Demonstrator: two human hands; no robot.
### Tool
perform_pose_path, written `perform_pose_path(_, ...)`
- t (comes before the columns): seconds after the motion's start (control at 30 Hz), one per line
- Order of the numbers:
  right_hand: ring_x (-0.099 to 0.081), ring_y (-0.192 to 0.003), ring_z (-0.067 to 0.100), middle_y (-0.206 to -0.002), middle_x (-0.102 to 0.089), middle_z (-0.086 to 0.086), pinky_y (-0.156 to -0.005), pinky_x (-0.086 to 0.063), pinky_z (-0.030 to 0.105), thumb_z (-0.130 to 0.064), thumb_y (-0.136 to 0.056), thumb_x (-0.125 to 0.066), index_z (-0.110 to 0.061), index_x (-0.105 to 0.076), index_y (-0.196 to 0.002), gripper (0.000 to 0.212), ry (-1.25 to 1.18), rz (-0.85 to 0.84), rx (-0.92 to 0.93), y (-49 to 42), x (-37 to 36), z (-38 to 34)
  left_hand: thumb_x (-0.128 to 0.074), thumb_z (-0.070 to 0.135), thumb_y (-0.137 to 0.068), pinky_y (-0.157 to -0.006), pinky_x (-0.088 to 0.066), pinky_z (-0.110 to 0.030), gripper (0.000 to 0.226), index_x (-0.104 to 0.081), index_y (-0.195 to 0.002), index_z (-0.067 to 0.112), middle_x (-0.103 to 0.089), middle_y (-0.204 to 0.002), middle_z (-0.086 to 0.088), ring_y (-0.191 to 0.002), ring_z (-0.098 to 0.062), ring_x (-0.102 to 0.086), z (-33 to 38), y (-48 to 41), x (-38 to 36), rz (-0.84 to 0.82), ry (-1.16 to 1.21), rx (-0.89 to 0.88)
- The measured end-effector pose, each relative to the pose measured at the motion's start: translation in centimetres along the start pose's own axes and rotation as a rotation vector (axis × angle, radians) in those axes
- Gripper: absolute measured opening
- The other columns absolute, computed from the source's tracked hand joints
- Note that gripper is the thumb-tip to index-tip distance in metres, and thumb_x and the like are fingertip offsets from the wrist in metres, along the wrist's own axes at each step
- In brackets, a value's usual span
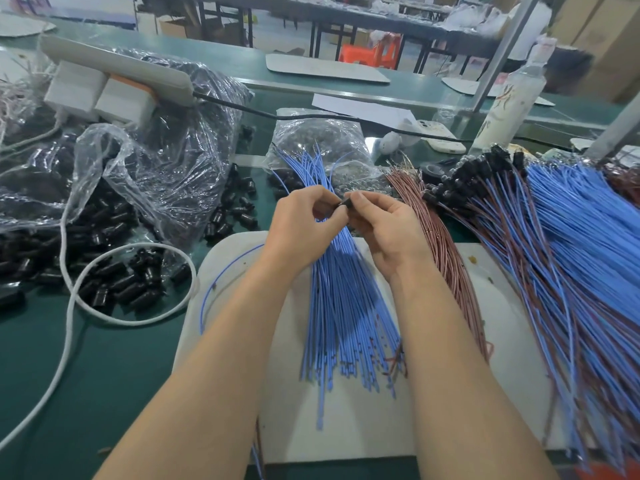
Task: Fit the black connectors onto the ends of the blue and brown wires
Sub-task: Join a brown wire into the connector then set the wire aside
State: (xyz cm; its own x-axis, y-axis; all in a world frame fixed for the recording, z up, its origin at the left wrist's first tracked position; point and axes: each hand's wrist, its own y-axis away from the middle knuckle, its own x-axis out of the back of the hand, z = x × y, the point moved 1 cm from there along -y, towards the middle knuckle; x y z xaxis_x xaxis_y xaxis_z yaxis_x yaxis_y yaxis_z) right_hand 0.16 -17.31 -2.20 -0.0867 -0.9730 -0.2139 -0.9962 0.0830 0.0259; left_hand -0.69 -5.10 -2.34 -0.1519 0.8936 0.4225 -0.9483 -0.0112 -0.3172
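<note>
A small black connector (346, 203) is pinched between my two hands above the middle of the bench. My left hand (301, 226) grips its left end with curled fingers. My right hand (384, 230) pinches its right end. A bundle of loose blue wires (341, 306) fans out under both hands on a pale mat (346, 427). Loose brown wires (446, 244) lie just to the right of my right hand. Whether a wire is in the connector is hidden by my fingers.
Loose black connectors (114, 278) spill from a clear plastic bag (145, 168) at the left. A white cable (69, 306) loops over the green bench. Finished blue and brown wires with connectors (540, 244) pile at the right. A white bottle (509, 105) and phone (440, 136) stand behind.
</note>
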Motion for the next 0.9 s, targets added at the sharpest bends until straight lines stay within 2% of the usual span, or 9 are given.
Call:
perform_pose_path(0.17, -0.059, -0.066, 0.013, -0.066, -0.064, 0.003, -0.067, -0.052, 0.019, -0.002, -0.092, -0.055, -0.004, -0.063, -0.079, 0.015, -0.153, -0.009, -0.08, 0.1, -0.1, -0.3, -0.066, 0.019, -0.082, -0.075, -0.051, -0.021, 0.003, -0.065, -0.08, 0.02, -0.071, -0.076, 0.002, -0.078, -0.012, -0.066, 0.0, -0.2, 0.1, -0.032, 0.066, 0.031)
perform_pose_path(0.23, -0.06, -0.072, 0.019, -0.073, -0.064, 0.007, -0.074, -0.052, 0.029, -0.005, -0.092, -0.057, -0.006, -0.064, -0.082, 0.013, 0.076, 0.05, 0.022, 0.2, 0.0, -0.2, -0.066, 0.019, -0.082, -0.067, -0.046, -0.012, 0.003, -0.067, -0.082, 0.016, -0.069, -0.074, 0.004, -0.071, -0.006, -0.063, -0.1, -0.2, -0.1, -0.012, 0.021, 0.031)
perform_pose_path(0.33, -0.063, -0.081, 0.022, -0.081, -0.067, 0.006, -0.083, -0.053, 0.04, -0.013, -0.091, -0.061, -0.01, -0.067, -0.087, 0.008, 0.515, 0.104, 0.264, 0.4, -0.4, 0.0, -0.065, 0.019, -0.083, -0.065, -0.045, -0.014, 0.006, -0.067, -0.084, 0.013, -0.069, -0.075, 0.001, -0.069, -0.007, -0.061, 0.0, -0.1, -0.4, 0.013, -0.006, 0.041)
perform_pose_path(0.4, -0.061, -0.075, 0.014, -0.077, -0.065, 0.002, -0.077, -0.053, 0.033, -0.013, -0.091, -0.061, -0.011, -0.066, -0.086, 0.008, 0.423, 0.107, 0.25, 0.3, -0.2, -0.2, -0.064, 0.019, -0.084, -0.064, -0.044, -0.012, 0.007, -0.068, -0.085, 0.013, -0.07, -0.076, -0.001, -0.07, -0.009, -0.062, -0.2, -0.1, -0.2, 0.002, 0.006, 0.043)
perform_pose_path(0.5, -0.055, -0.061, 0.003, -0.072, -0.06, -0.001, -0.066, -0.049, 0.018, -0.01, -0.095, -0.055, -0.01, -0.062, -0.082, 0.015, -0.041, 0.264, 0.119, -0.5, 2.2, -1.4, -0.065, 0.019, -0.083, -0.065, -0.045, -0.015, 0.003, -0.066, -0.081, 0.017, -0.071, -0.077, -0.002, -0.07, -0.011, -0.062, -0.7, 0.0, 0.2, -0.046, 0.075, 0.083)
perform_pose_path(0.57, -0.052, -0.054, 0.002, -0.068, -0.057, -0.001, -0.059, -0.045, 0.016, -0.011, -0.096, -0.053, -0.011, -0.059, -0.08, 0.018, -0.052, 0.342, 0.121, -0.7, 2.8, -1.2, -0.066, 0.02, -0.084, -0.073, -0.048, -0.019, 0.001, -0.066, -0.083, 0.02, -0.071, -0.079, 0.001, -0.076, -0.011, -0.065, -0.6, 0.1, -0.1, -0.053, 0.161, 0.074)
perform_pose_path(0.7, -0.05, -0.044, 0.001, -0.06, -0.059, -0.001, -0.049, -0.041, 0.02, -0.018, -0.097, -0.048, -0.019, -0.05, -0.084, 0.013, 0.326, 0.211, 0.197, -0.1, 0.1, 0.3, -0.067, 0.018, -0.087, -0.074, -0.041, -0.011, 0.008, -0.066, -0.094, 0.021, -0.069, -0.083, 0.008, -0.08, -0.004, -0.063, -0.3, -0.2, -0.6, 0.048, 0.184, -0.006)
perform_pose_path(0.83, -0.055, -0.049, 0.005, -0.062, -0.062, 0.0, -0.049, -0.044, 0.02, -0.005, -0.09, -0.044, -0.02, -0.05, -0.083, 0.018, 0.336, 0.127, 0.187, 0.1, -0.4, -0.2, -0.068, 0.021, -0.086, -0.073, -0.041, -0.012, 0.02, -0.057, -0.102, 0.025, -0.068, -0.079, 0.012, -0.075, 0.007, -0.057, -1.0, -0.1, -0.1, 0.099, 0.185, 0.006)
perform_pose_path(0.9, -0.056, -0.055, 0.005, -0.068, -0.062, 0.002, -0.051, -0.045, 0.019, -0.002, -0.089, -0.045, -0.018, -0.055, -0.082, 0.021, 0.35, 0.079, 0.195, 0.3, -0.4, -0.3, -0.068, 0.021, -0.086, -0.078, -0.045, -0.022, 0.024, -0.054, -0.105, 0.023, -0.069, -0.081, 0.012, -0.077, -0.001, -0.06, -1.0, -0.1, -0.2, 0.091, 0.188, 0.017)
